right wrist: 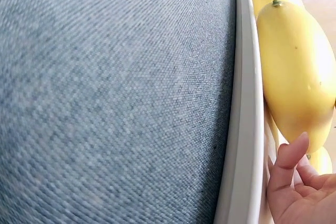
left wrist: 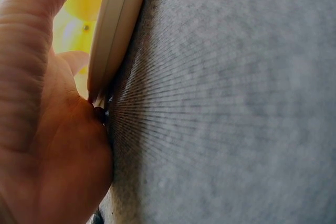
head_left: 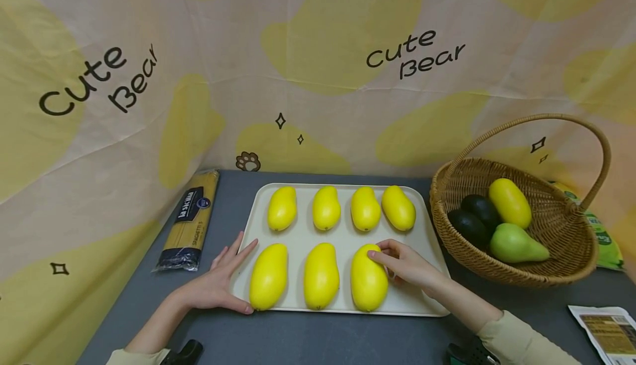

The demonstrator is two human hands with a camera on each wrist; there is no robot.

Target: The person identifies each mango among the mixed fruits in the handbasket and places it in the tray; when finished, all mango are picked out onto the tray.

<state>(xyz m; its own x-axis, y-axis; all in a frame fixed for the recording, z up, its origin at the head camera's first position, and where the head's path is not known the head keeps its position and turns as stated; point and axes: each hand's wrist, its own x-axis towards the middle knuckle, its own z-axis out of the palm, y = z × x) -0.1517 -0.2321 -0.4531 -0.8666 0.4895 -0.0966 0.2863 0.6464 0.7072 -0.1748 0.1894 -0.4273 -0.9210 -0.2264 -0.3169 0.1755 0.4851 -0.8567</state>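
A cream tray (head_left: 345, 237) holds yellow mangoes in two rows, several at the back and three in front. My right hand (head_left: 409, 265) grips the upper right end of the front row's right mango (head_left: 369, 282), which lies on the tray. The right wrist view shows the thumb against that mango (right wrist: 294, 66), while the other fingers are partly hidden. At the tray's left edge, my left hand (head_left: 218, 282) rests with fingers spread, beside the front left mango (head_left: 269, 276). In the left wrist view, the palm (left wrist: 68, 145) is close against the tray's rim (left wrist: 116, 30).
A wicker basket (head_left: 517, 274) at the right contains a yellow mango (head_left: 510, 203), two dark avocados (head_left: 468, 229) and a green pear (head_left: 517, 243). Spaghetti (head_left: 191, 224) lies left of the tray. A green packet (head_left: 607, 246) sits behind the basket, and a white-edged pouch (head_left: 608, 332) lies front right.
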